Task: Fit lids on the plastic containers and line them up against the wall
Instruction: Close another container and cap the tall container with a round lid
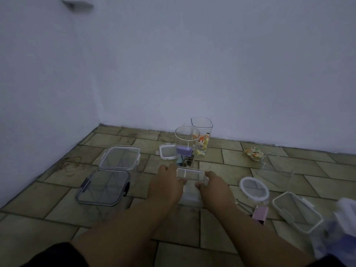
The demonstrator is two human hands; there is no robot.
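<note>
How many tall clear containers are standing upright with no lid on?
2: the round container in the middle, and the square container right behind it, nearer the wall. A third container lies tipped over at the right.

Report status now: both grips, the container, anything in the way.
Left grip and right grip hold the container by its sides, lid on. On the floor, short of the wall. Round jar and square jar stand between.

No text, brand, number or sign can be read anywhere. The only print is on the colourful packets (202,143) inside the tall square container (202,125) by the far edge of the floor (217,230), and on one loose packet (253,153) further right; all of it is too blurred to read
</note>
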